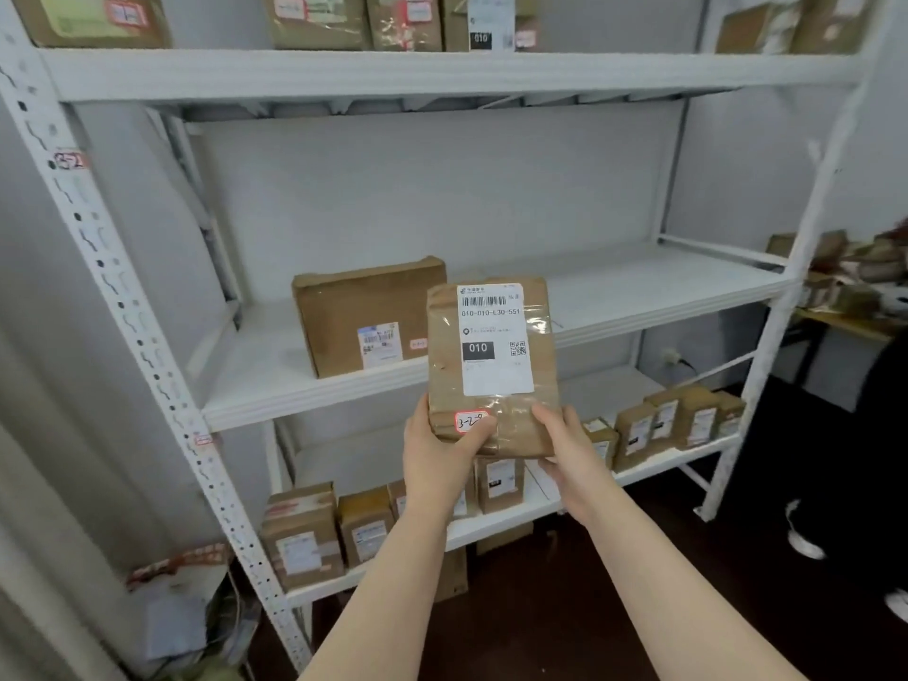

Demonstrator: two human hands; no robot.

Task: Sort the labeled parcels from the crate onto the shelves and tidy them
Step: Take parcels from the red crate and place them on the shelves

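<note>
Before the white shelving (314, 400), brown parcel (491, 366) upright in my grip, left hand (442, 459) and right hand (572, 454) clasping its lower corners, middle shelf parcel (363, 317) behind.

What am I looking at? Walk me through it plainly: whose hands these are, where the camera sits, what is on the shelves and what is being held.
There is no machine here. These are a person's two bare hands, seen by one camera worn on the head that looks forward and down.

The left hand and right hand grip a brown taped parcel by its lower corners. They hold it upright in front of a white metal rack. Its white label reads 010. A small red-edged sticker with handwriting sits partly under the left thumb.

On the middle shelf stands one larger brown box. The lower shelf carries a row of small parcels. More stand on the top shelf.
</note>
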